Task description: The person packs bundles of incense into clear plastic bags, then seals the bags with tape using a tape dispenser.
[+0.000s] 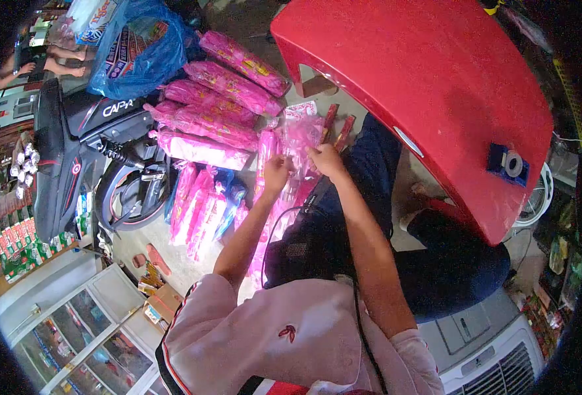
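My left hand [277, 173] is closed, its curled fingers at the left edge of a clear and pink plastic bag [299, 141]. Opposite it, my right hand [327, 162] pinches the bag's right edge. Just left of my left hand lies a pink wrapped packet [266, 148]. Two dark red sticks or narrow boxes [345, 130] poke out beyond my right hand. Several long pink plastic-wrapped packets [222, 108] lie side by side on the floor farther off. More pink packets [199, 207] are heaped to the left. What is inside the bag is hard to make out.
A red table [409, 59] stands at the right, with a tape roll [514, 164] on it. At the left is a motorbike [57, 158], beyond it a blue plastic bag [139, 52]. A glass cabinet [87, 329] and a grey-white appliance [495, 349] are near me. Another person's limbs show far left.
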### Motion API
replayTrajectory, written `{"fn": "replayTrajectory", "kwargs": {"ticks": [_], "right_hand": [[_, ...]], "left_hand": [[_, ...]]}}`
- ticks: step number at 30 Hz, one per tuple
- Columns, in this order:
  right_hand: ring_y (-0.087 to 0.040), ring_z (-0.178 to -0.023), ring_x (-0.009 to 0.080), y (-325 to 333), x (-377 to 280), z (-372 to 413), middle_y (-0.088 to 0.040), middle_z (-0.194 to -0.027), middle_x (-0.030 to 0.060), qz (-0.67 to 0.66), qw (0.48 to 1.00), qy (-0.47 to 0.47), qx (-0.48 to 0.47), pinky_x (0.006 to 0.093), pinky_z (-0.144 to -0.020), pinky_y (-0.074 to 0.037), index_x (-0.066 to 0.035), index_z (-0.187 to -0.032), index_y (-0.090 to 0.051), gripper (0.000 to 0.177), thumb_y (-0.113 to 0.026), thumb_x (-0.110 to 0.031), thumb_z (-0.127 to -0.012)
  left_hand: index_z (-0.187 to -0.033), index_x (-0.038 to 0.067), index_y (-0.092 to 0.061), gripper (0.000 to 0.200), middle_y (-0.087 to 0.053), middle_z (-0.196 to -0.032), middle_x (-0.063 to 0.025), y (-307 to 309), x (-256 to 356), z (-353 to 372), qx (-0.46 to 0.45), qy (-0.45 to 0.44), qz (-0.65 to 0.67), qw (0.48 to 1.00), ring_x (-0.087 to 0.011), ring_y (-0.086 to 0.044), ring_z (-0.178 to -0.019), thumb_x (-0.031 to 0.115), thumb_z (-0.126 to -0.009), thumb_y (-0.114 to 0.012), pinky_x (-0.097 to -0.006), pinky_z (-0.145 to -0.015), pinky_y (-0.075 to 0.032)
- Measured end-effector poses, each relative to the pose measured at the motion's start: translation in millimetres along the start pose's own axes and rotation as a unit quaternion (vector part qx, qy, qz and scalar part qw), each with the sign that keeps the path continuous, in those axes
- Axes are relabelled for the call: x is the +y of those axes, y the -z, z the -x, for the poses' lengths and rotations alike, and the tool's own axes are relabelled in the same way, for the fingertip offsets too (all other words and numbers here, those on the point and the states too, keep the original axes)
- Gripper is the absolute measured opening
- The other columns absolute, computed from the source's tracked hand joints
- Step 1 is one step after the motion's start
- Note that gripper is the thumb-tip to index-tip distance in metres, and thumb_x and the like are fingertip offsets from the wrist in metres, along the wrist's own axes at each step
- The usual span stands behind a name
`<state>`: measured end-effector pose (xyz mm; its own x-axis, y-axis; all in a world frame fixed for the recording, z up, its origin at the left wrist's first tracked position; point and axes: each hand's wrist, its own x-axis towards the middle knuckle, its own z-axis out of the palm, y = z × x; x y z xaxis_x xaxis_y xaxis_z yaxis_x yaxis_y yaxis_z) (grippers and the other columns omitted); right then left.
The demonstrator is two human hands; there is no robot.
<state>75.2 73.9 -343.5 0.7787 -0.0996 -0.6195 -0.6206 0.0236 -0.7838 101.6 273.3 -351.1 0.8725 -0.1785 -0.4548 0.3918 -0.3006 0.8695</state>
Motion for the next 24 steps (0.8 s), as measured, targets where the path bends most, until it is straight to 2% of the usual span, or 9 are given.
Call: {"fn": "replayTrajectory", "kwargs": {"ticks": [3, 6, 9, 10, 13, 17, 18, 22, 24], "right_hand": [[-0.070, -0.058, 0.0184, -1.5, -6.0, 8.2, -0.070, -0.071, 0.0088, -0.021, 1.000, 0.003, -0.003, 0.0337, -0.049, -0.055, 0.003, -0.095, -0.071, 0.031, -0.067, -0.027, -0.101], [-0.072, -0.058, 0.0198, -1.4, -12.8, 13.2, -0.070, -0.072, 0.0102, -0.021, 1.000, 0.002, -0.004, 0.0345, -0.051, -0.058, 0.004, -0.097, -0.071, 0.027, -0.068, -0.023, -0.099], [-0.072, -0.057, 0.0209, -0.7, -12.8, 15.3, -0.070, -0.071, 0.0108, 0.033, 0.999, 0.029, 0.001, 0.0357, -0.051, -0.058, 0.004, -0.095, -0.071, 0.027, -0.070, -0.023, -0.098], [-0.072, -0.057, 0.0213, -1.5, -8.6, 13.4, -0.070, -0.070, 0.0108, 0.056, 0.997, 0.042, 0.003, 0.0362, -0.051, -0.057, 0.003, -0.094, -0.071, 0.028, -0.070, -0.024, -0.098], [-0.072, -0.055, 0.0233, -7.0, 4.7, 4.7, -0.069, -0.065, 0.0112, 0.103, 0.991, 0.071, 0.047, 0.0384, -0.051, -0.056, 0.003, -0.089, -0.070, 0.030, -0.072, -0.026, -0.097], [-0.072, -0.055, 0.0254, -9.7, 5.2, 3.7, -0.068, -0.063, 0.0120, 0.152, 0.976, 0.109, 0.109, 0.0402, -0.052, -0.055, 0.003, -0.087, -0.070, 0.036, -0.070, -0.032, -0.098], [-0.072, -0.055, 0.0258, -8.4, 1.3, 6.6, -0.068, -0.063, 0.0125, 0.160, 0.973, 0.118, 0.115, 0.0405, -0.052, -0.055, 0.003, -0.087, -0.070, 0.037, -0.069, -0.033, -0.098], [-0.072, -0.055, 0.0260, -9.2, -5.1, 11.2, -0.069, -0.066, 0.0145, 0.143, 0.962, 0.149, 0.181, 0.0408, -0.053, -0.056, 0.003, -0.086, -0.070, 0.041, -0.065, -0.034, -0.100], [-0.072, -0.055, 0.0257, -6.7, -12.3, 14.8, -0.069, -0.066, 0.0150, 0.097, 0.983, 0.080, 0.133, 0.0399, -0.053, -0.057, 0.004, -0.086, -0.069, 0.040, -0.063, -0.032, -0.101]], "left_hand": [[-0.100, 0.000, -0.070, 0.022, -0.072, -0.082, -0.0092, -1.1, 4.2, 4.6, 0.016, -0.004, 0.028, 0.999, -0.0169, -0.070, -0.068, 0.021, -0.103, -0.067, -0.0313, -0.060, -0.055], [-0.099, -0.001, -0.072, 0.024, -0.074, -0.082, -0.0113, -8.6, 18.6, 11.6, 0.021, -0.001, -0.036, 0.999, -0.0188, -0.072, -0.067, 0.022, -0.103, -0.067, -0.0325, -0.058, -0.055], [-0.096, -0.003, -0.074, 0.029, -0.076, -0.080, -0.0124, -8.1, 19.7, 12.2, -0.066, -0.049, -0.224, 0.971, -0.0190, -0.073, -0.067, 0.025, -0.103, -0.067, -0.0341, -0.060, -0.057], [-0.093, -0.003, -0.076, 0.033, -0.076, -0.077, -0.0125, -8.5, 6.3, 7.6, -0.054, -0.081, -0.181, 0.979, -0.0178, -0.073, -0.066, 0.028, -0.102, -0.067, -0.0349, -0.061, -0.057], [-0.093, -0.003, -0.076, 0.034, -0.075, -0.073, -0.0125, -7.9, -10.9, -0.4, -0.016, -0.070, -0.109, 0.991, -0.0184, -0.074, -0.067, 0.029, -0.102, -0.067, -0.0371, -0.061, -0.056], [-0.090, -0.002, -0.075, 0.038, -0.075, -0.073, -0.0161, 12.4, -39.7, -17.8, 0.026, -0.087, -0.236, 0.968, -0.0246, -0.074, -0.066, 0.034, -0.101, -0.068, -0.0401, -0.061, -0.055], [-0.089, 0.001, -0.076, 0.042, -0.075, -0.073, -0.0168, 10.8, -31.6, -13.3, 0.038, -0.058, -0.174, 0.982, -0.0264, -0.073, -0.065, 0.040, -0.101, -0.067, -0.0420, -0.061, -0.054], [-0.092, 0.002, -0.077, 0.043, -0.074, -0.072, -0.0158, 26.1, -23.5, -16.9, 0.056, -0.074, -0.230, 0.969, -0.0261, -0.073, -0.068, 0.044, -0.099, -0.068, -0.0423, -0.063, -0.054], [-0.089, 0.003, -0.078, 0.044, -0.074, -0.072, -0.0154, 32.7, -41.7, -23.0, 0.061, -0.045, -0.153, 0.985, -0.0261, -0.073, -0.066, 0.045, -0.098, -0.069, -0.0420, -0.062, -0.054]]}}
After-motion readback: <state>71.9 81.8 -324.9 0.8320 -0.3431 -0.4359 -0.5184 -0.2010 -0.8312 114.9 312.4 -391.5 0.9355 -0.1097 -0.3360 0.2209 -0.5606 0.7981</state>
